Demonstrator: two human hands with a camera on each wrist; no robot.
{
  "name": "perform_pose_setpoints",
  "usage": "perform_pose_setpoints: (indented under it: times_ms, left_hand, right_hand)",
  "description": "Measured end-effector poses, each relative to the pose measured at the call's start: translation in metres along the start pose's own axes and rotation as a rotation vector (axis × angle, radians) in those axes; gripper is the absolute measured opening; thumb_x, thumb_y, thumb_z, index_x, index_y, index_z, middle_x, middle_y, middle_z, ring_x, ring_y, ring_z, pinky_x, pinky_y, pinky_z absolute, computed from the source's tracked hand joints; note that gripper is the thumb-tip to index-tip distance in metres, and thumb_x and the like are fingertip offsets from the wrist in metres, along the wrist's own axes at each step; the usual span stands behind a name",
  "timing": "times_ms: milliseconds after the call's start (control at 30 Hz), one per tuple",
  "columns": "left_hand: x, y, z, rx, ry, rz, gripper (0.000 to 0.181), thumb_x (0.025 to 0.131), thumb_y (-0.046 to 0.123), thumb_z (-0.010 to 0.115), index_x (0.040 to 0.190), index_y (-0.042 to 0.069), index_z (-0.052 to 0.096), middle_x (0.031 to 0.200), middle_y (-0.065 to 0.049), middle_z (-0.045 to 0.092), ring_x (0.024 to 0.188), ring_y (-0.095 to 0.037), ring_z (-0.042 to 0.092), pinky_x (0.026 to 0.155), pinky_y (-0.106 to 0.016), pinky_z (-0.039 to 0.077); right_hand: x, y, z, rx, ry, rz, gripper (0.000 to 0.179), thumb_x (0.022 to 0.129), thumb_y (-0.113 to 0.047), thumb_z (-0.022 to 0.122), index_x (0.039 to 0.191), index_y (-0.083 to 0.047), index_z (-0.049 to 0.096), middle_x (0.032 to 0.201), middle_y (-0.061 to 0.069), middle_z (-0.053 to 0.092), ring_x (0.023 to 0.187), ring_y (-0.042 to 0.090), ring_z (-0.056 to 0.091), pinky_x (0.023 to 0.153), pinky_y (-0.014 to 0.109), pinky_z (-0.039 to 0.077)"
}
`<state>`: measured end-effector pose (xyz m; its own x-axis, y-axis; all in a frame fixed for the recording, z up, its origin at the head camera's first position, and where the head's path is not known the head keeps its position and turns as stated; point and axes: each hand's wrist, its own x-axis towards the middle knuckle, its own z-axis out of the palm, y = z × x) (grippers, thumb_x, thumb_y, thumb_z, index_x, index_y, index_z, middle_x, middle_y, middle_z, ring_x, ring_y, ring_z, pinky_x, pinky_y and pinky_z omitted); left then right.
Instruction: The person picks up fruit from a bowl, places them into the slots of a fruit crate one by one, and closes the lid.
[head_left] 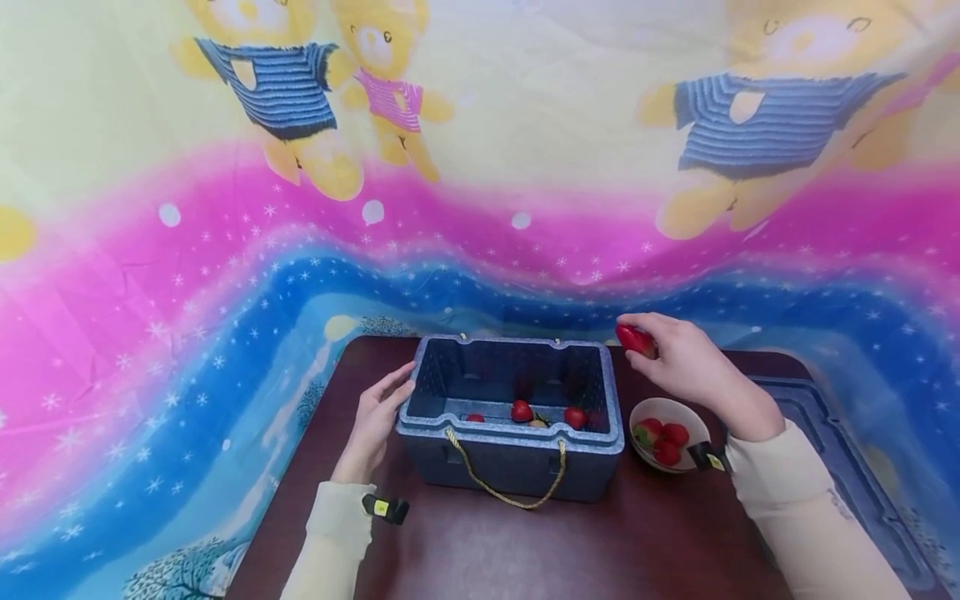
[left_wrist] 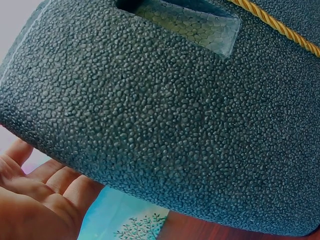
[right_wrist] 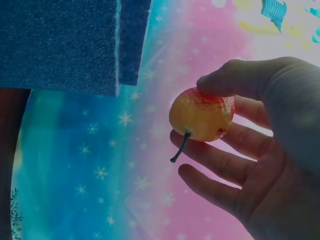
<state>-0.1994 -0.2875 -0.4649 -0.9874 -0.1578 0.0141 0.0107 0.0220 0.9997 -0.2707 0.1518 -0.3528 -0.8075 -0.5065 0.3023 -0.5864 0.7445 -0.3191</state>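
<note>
My right hand [head_left: 686,358] is raised beside the box's right end and pinches a small red-and-yellow fruit [right_wrist: 200,116] between thumb and fingers. A thin dark stem sticks out of the fruit, which looks mostly red from the head view. My left hand [head_left: 375,423] touches the left end of the dark grey foam box [head_left: 517,468] with fairly straight fingers. Inside the open box lie a red fruit [head_left: 521,410], another red fruit [head_left: 575,417] and further pieces partly hidden by the front wall. Below my right hand stands a white bowl [head_left: 639,408] with several red fruits [head_left: 667,452].
A gold rope handle [head_left: 517,502] hangs down the box's front. At the right, a dark grey lid-like panel [head_left: 806,408] lies partly behind the right forearm. The brown table [head_left: 480,550] ends against a patterned cloth backdrop [head_left: 465,225].
</note>
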Motion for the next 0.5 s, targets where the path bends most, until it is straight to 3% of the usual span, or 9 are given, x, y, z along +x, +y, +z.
perform_pose_setpoints:
  times_ms: [500]
  left_hand:
    - [0.001, -0.001, 0.000, -0.004, 0.010, -0.022, 0.045, 0.100, 0.026, 0.065, 0.143, 0.014, 0.059, 0.151, -0.007, 0.050, 0.140, -0.025, 0.043, 0.115, -0.048, 0.032]
  right_hand:
    - [0.020, -0.025, -0.002, -0.001, -0.049, -0.059, 0.062, 0.086, -0.015, 0.080, 0.143, -0.010, 0.055, 0.131, 0.019, 0.062, 0.102, 0.035, 0.068, 0.073, 0.046, 0.060]
